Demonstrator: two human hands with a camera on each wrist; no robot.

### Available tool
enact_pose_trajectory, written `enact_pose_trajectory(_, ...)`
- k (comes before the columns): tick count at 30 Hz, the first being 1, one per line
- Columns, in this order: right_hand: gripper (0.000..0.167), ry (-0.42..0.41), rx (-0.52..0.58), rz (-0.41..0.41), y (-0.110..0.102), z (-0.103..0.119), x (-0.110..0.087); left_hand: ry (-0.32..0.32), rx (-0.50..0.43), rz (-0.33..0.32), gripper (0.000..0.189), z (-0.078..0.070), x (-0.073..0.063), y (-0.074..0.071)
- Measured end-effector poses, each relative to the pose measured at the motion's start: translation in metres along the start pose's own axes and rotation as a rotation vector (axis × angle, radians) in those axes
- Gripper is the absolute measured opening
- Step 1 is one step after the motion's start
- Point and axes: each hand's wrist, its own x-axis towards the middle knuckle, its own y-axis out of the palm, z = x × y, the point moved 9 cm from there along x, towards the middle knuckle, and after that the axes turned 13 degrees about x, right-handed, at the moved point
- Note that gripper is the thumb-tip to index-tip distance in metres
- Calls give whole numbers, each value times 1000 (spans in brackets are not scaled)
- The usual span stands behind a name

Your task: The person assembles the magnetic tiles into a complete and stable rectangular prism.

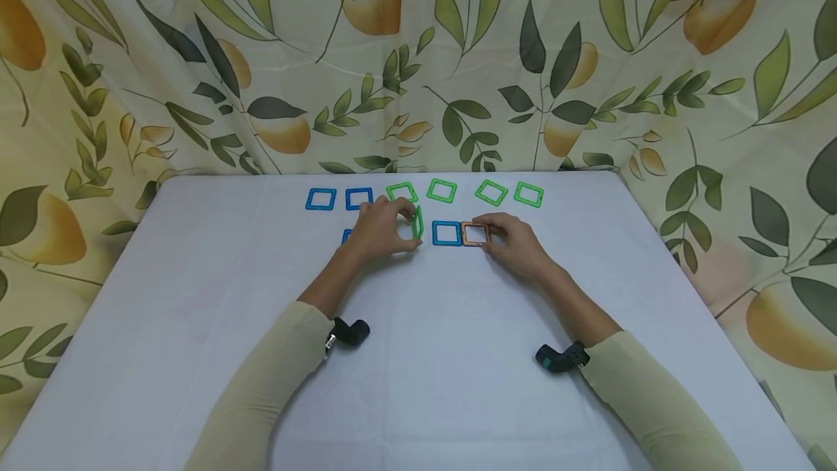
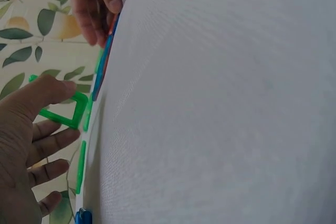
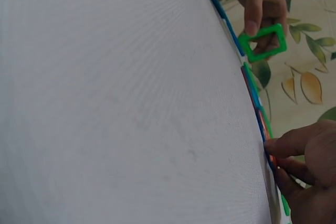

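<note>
My left hand (image 1: 378,230) pinches a green square magnetic tile (image 1: 418,223) by its edges and holds it upright, seen nearly edge-on in the head view. In the left wrist view, the open frame of that green tile shows between thumb and fingers. My right hand (image 1: 516,244) pinches an orange square tile (image 1: 476,244) by its right side, thumb at the near edge. The orange tile lies flat, its left edge against a blue tile (image 1: 447,244). Another blue tile (image 1: 346,235) is mostly hidden behind my left hand.
Along the far part of the white table (image 1: 418,384) lies a row of tiles: a blue tile (image 1: 321,208) at the left, another blue one (image 1: 359,189), then several green tiles (image 1: 442,200). Behind the far edge hangs a leaf-and-fruit patterned curtain (image 1: 418,129).
</note>
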Motion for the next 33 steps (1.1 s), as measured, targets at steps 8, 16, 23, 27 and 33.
enact_pose_trajectory(8, 46, -21, 15, 5, 1, 1, 0, 8, 16, -2, 57, -3, 0, 1)
enact_pose_trajectory(16, 45, -16, 26, 1, 3, 1, -1, 20, -12, -8, 57, -5, 0, 2)
enact_pose_trajectory(23, 44, -17, 23, 3, 4, 2, -1, 30, -34, -7, 57, -10, 0, 2)
enact_pose_trajectory(27, 45, -9, 25, 5, 5, 2, -1, 39, -27, -6, 58, -11, 1, 4)
enact_pose_trajectory(33, 45, -4, 25, 11, 7, 3, -1, 52, -24, 14, 61, -13, 2, 10)
